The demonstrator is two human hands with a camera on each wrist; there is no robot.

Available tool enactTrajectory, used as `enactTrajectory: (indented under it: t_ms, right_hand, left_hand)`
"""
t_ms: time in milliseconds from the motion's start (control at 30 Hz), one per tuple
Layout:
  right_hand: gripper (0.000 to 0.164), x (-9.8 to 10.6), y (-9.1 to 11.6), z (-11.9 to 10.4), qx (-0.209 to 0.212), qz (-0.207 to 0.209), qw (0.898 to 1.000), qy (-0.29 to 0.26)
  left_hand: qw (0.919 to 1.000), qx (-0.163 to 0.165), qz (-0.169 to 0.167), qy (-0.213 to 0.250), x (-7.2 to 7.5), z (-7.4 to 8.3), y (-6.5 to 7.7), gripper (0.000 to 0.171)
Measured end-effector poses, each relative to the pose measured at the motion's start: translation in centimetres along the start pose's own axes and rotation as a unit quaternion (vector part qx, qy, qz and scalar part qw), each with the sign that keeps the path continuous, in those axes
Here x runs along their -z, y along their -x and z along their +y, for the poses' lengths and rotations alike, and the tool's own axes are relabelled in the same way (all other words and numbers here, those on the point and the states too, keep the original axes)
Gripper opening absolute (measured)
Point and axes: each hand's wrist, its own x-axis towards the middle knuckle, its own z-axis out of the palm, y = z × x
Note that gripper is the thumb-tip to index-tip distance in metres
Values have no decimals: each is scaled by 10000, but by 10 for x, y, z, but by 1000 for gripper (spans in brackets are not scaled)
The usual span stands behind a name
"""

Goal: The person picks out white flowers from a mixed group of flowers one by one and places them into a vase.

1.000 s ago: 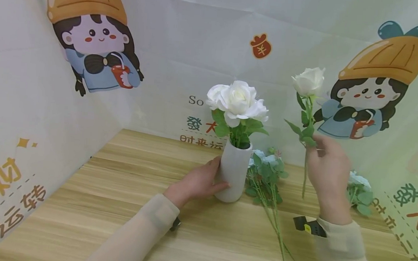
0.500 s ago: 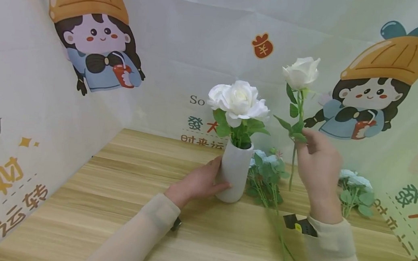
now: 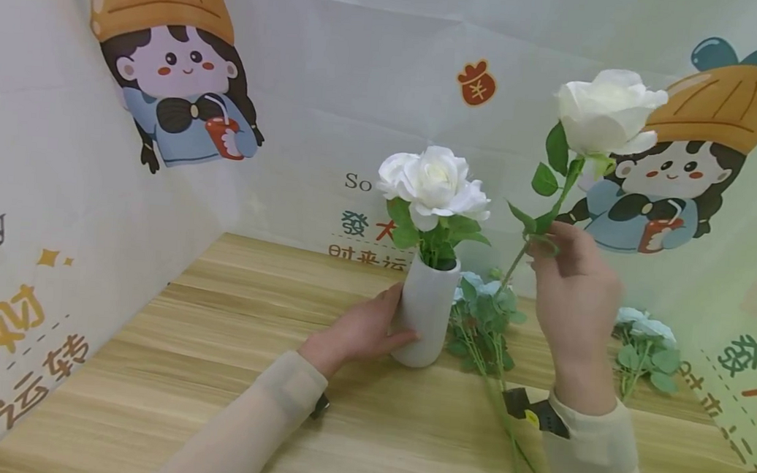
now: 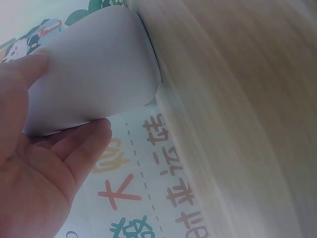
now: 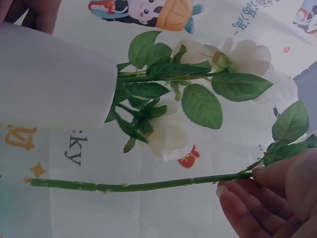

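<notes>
A white vase [image 3: 424, 317] stands upright on the wooden table, holding several white roses [image 3: 438, 186] with green leaves. My left hand [image 3: 362, 330] grips its lower left side, thumb and fingers on either side of the vase wall [image 4: 94, 69] in the left wrist view. To the right of the vase, my right hand [image 3: 578, 302] pinches a single white rose [image 3: 607, 113] by its stem, just below the leaves. That rose leans with its bloom up and to the right. In the right wrist view its bare green stem [image 5: 143, 187] extends beside the vase, outside the mouth.
Pale blue flowers [image 3: 489, 299] with long stems lie on the table [image 3: 210, 386] right of the vase. Another blue bunch [image 3: 648, 336] lies farther right, partly behind my right arm. A printed cloth backdrop [image 3: 350, 80] encloses the back and sides.
My right hand has shifted left, then lifted slightly. Its rose has come up larger and tilted, the bloom swinging right and the stem's lower end left. My left hand and the vase stay put.
</notes>
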Motion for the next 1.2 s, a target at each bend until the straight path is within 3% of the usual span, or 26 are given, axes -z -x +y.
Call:
enactTrajectory:
  t_ms: [167,367,567,867,1200]
  right_hand:
    - [16,0,2,-6,289,394,9952,-846]
    - [18,-2,1,-10,476,704,9804,-1778]
    - [21,-3,2,-17,528,821,9674,-2337]
    - [22,-14,3,-16,499,762,9552,-2816]
    - [20,-32,2,-5,534,450,9638,-2573]
  left_hand:
    - [10000,36,-9,7,1,1,1,93]
    - [9999,116,-38,53,3,3,2,93]
    - [9999,138,-41,41,3,3,2,94]
    - [9999,130,-52,92,4,3,2,94]
    - [9999,146,-24,80,1,2,1,95]
